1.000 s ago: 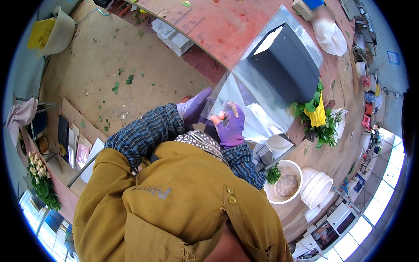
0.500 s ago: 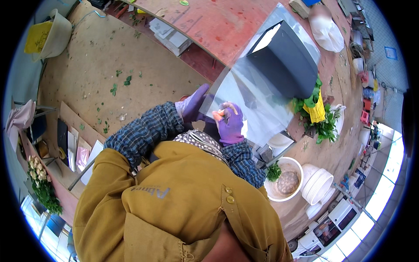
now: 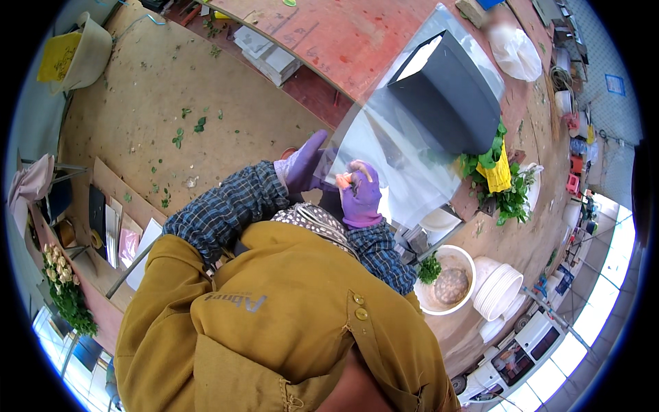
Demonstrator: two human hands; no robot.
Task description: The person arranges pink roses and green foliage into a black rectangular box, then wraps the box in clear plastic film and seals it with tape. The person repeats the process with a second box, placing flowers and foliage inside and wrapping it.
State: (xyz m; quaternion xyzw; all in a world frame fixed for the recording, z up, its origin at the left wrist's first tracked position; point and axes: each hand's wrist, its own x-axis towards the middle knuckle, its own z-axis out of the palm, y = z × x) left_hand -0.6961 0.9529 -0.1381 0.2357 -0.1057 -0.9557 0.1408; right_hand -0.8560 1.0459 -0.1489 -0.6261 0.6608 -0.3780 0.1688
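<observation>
At the red, worn wooden worktop (image 3: 322, 41), a clear plastic sheet (image 3: 391, 151) is already spread out, overlapping a dark-grey rectangular box (image 3: 449, 103). Its near edge is by my purple-gloved left hand (image 3: 302, 168), fingers partly hidden, and purple-gloved right hand (image 3: 362, 196), fingers curled narrow. Whether either grips, or what remains, I cannot tell.

The left hand (image 3: 302, 167) and the right hand (image 3: 362, 196) are of purple colour, with orange-pink at the right fingertips (image 3: 343, 180). The sleeves (image 3: 230, 202) have a check pattern of blue and black. The jacket (image 3: 274, 275) is mustard brown; the dotted cloth (image 3: 316, 223) is pale and dark. The film (image 3: 388, 151) is colourless, the box (image 3: 449, 99) dark grey, the table (image 3: 343, 41) red, the wrap (image 3: 498, 173) yellow, the leaves (image 3: 513, 206) green.
</observation>
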